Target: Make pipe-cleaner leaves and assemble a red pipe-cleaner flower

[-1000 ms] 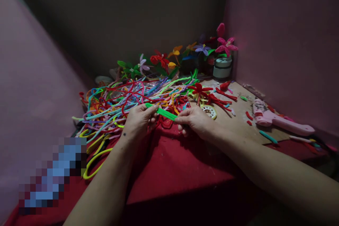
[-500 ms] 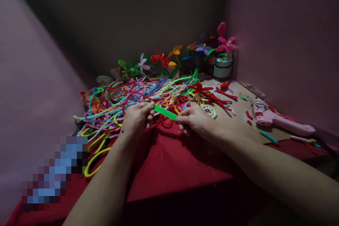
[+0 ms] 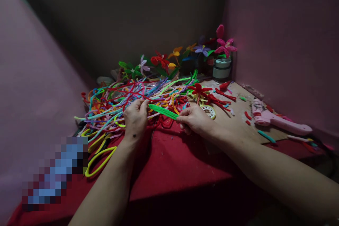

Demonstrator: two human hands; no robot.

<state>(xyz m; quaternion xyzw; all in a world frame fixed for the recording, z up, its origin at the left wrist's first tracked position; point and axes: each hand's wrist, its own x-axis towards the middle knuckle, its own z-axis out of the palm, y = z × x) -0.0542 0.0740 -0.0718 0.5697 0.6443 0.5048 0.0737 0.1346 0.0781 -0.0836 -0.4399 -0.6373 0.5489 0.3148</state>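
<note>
A flat green fuzzy strip (image 3: pixel 163 111) stretches between my two hands above the red cloth. My left hand (image 3: pixel 136 116) pinches its left end, with the back of the hand turned toward me and most fingers hidden. At the right end, my right hand (image 3: pixel 194 119) grips it between thumb and fingers. Behind the hands lies a tangled heap of coloured pipe cleaners (image 3: pixel 129 93). Close behind my right hand are a red fuzzy flower (image 3: pixel 199 90) and a round white disc with a yellow rim (image 3: pixel 209 112).
A pink tool (image 3: pixel 275 120) lies on the brown board (image 3: pixel 238 123) at the right. Yellow-handled scissors (image 3: pixel 100 162) sit beside my left forearm. Fuzzy flowers and a grey-lidded jar (image 3: pixel 221 69) stand at the back, before the walls.
My left hand has turned, showing more of its back, and its fingertips have shifted slightly left. More of the green strip's length shows between the hands. My right hand has barely moved.
</note>
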